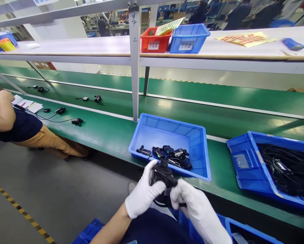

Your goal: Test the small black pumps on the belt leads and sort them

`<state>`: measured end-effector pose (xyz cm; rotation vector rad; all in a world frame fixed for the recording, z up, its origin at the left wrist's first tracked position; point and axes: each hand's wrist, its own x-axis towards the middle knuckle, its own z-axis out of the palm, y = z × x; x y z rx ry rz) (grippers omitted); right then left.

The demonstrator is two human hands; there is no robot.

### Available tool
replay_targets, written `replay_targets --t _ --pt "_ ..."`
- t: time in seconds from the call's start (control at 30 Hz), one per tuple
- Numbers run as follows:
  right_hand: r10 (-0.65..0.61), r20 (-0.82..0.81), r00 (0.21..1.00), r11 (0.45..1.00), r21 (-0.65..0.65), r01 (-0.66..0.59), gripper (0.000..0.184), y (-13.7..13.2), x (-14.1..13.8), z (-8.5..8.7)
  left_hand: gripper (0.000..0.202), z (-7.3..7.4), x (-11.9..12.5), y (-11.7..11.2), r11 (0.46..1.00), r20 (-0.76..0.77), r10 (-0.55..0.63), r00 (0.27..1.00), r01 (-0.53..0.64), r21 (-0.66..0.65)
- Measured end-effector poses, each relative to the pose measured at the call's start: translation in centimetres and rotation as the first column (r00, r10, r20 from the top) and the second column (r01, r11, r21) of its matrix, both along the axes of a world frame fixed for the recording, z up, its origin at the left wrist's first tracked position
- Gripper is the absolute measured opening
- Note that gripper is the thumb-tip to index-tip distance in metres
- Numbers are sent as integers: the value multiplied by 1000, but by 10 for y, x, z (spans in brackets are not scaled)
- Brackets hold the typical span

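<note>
My left hand (146,191), in a white glove, is closed around a black device (162,173) with a rounded knob on top. From the other side my gloved right hand (189,196) is closed on a black cable end (182,204) beside the device; the exact grip is partly hidden by the fingers. A bit of dark cable loops below the device. Just beyond my hands, a blue bin (164,130) stands on the green bench, with several similar black devices (168,152) lying along its near side.
To the right, another blue bin (245,169) holds tangled black cables (289,169). A metal post (135,67) rises behind the near bin. Red (153,40) and blue (189,39) boxes stand on the shelf. At left, a co-worker (19,125) stands by cabled devices (77,121).
</note>
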<state>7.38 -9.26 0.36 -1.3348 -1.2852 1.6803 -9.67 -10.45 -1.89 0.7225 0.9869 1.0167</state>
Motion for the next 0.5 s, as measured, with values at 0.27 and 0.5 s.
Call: replay_targets --t 0.27,0.5 --pt "-94 112 989 995 -17 97 52 -17 15 10 101 -24 -1 7 970 563 93 822 52 -238" --pt "-29 407 913 997 77 -3 51 -11 -24 5 95 10 5 -1 999 261 1 965 -14 49"
